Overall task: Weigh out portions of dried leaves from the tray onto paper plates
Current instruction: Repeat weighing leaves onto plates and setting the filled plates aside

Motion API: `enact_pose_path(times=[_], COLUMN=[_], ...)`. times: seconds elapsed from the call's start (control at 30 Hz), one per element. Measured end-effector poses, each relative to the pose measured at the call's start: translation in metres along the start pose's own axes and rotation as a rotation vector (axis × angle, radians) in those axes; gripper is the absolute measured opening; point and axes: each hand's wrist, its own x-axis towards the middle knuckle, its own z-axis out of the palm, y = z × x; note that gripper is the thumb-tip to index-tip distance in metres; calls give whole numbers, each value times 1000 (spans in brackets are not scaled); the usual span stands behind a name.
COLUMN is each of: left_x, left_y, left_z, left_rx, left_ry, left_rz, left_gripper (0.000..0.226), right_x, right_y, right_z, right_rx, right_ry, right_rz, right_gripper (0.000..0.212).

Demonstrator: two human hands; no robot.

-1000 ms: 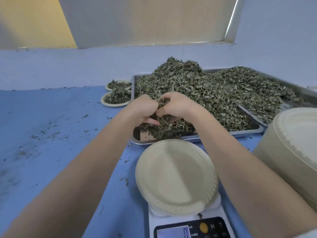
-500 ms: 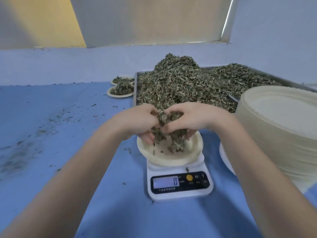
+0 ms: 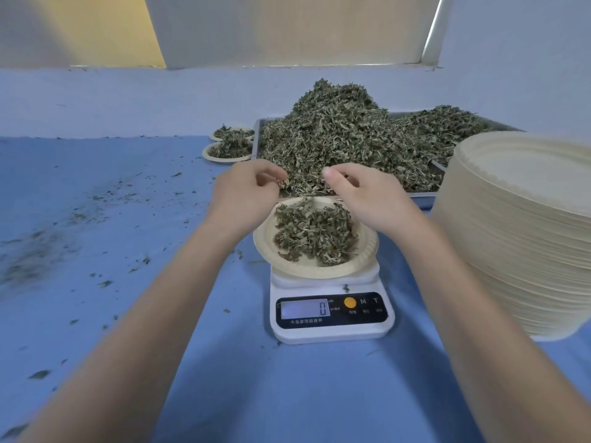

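Two hands hover over the paper plate on the scale, at its far rim. Left hand has loosely curled fingers with a few bits of leaf at the fingertips; right hand hangs released, holding nothing. One portion of dried leaves lies on the plate, with no clear long axis. Behind, the tray runs left to right, its right part hidden by a stack of plates. Two filled plates sit left of it on the tabletop. Display shows 0.
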Motion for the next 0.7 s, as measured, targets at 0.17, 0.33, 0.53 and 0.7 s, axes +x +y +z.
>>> enact_pose_path(times=[0.17,0.33,0.53,0.7], left_x=[4,14,31,51], left_y=[-5,-3,0,-4], left_z=[12,16,18,23], left_rx=[-77,-99,-109,-44], left_ry=[47,27,-1,-67], left_rz=[39,79,106,84], left_gripper=[27,26,23,21], right_x=[8,22,44,63], right_y=[-1,-1,3,13], right_z=[7,6,3,1], right_rx=[61,92,81,-91], right_ry=[77,84,88,74], right_rz=[2,-1,61,172], right_gripper=[42,40,36,41])
